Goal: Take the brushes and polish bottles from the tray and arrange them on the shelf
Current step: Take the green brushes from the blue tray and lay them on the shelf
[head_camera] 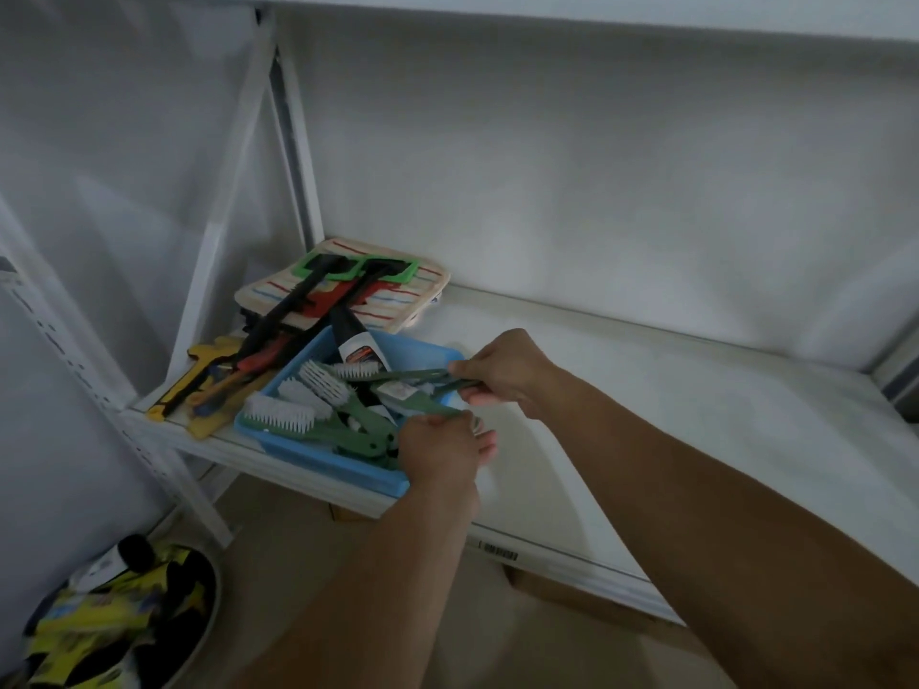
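Lower centre of frame: my right hand (502, 372) pinched green brush handle (422, 376), my left hand (440, 452) pinched second green brush (422, 405), lifting both handle-first from blue tray (318, 457) toward bare shelf (696, 440) at right.

No text showing legibly: label on polish bottle (359, 351) blurring out, barcode sticker (499, 551) on shelf (671, 440) edge unreadable.

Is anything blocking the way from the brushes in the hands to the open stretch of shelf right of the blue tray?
Nothing visible. The right hand and left hand each grip a green-handled brush at the blue plastic tray, and the white shelf board to the right lies bare.
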`<state>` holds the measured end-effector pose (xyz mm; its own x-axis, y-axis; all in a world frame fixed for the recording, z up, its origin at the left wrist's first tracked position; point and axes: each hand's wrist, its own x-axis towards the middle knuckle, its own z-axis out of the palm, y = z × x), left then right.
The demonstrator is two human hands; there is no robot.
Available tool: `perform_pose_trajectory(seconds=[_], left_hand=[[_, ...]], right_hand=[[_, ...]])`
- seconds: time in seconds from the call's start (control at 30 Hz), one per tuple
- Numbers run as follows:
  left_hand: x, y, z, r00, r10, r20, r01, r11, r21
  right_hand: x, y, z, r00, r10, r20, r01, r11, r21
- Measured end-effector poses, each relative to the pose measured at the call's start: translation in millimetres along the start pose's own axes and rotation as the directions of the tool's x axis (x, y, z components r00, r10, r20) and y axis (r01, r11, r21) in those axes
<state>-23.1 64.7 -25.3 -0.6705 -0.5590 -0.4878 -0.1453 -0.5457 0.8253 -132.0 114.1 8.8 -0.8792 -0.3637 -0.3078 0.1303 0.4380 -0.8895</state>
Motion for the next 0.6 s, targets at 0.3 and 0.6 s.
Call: perform_pose_trajectory(seconds=[0.3, 0.6], left_hand=[[-27, 30, -3, 0.974, -0.188, 0.123, 0.216, 0.935, -0.281], [-101, -9, 21, 0.977, 0.073, 0.201, -0.066, 0.997, -0.045]], right_hand=[[-45, -25, -27, 0.999, -0.027, -0.032, 0.026, 0.998, -0.05], [-124, 39, -119, 0.95, 0.012, -0.313, 0.075, 0.962, 0.264]])
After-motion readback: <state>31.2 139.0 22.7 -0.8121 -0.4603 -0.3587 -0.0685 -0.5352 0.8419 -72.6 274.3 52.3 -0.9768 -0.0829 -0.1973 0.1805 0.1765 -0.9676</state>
